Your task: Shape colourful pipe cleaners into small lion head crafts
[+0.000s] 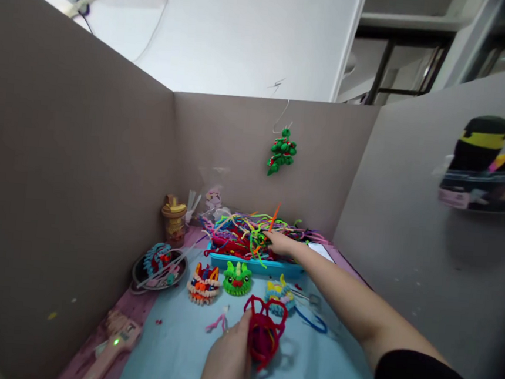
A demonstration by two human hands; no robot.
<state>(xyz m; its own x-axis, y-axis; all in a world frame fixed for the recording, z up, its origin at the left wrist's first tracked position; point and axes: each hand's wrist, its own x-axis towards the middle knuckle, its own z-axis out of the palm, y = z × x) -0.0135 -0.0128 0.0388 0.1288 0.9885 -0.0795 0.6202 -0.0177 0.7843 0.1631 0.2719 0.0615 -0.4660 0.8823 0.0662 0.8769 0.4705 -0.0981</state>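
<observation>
In my left hand (227,361) is a red pipe-cleaner piece (265,335) with open loops at its top, pinched at its left side above the blue mat. My right hand (281,243) reaches forward over the blue tray (246,264), which is heaped with many-coloured pipe cleaners (235,235). Its fingertips are together at an orange pipe cleaner (275,217) that sticks up from the heap; strands partly hide them. Beyond the red piece stand a green pipe-cleaner head (237,279), an orange and cream one (204,284) and a blue and yellow one (279,293).
At left are a dark bowl (139,271) with pipe-cleaner pieces, a brown cup (173,221) and a pink tool (115,342) with a green light. Scissors (311,299) and a blue strand (318,325) lie right. Grey partitions (238,153) enclose the table; a green ornament (282,151) hangs behind.
</observation>
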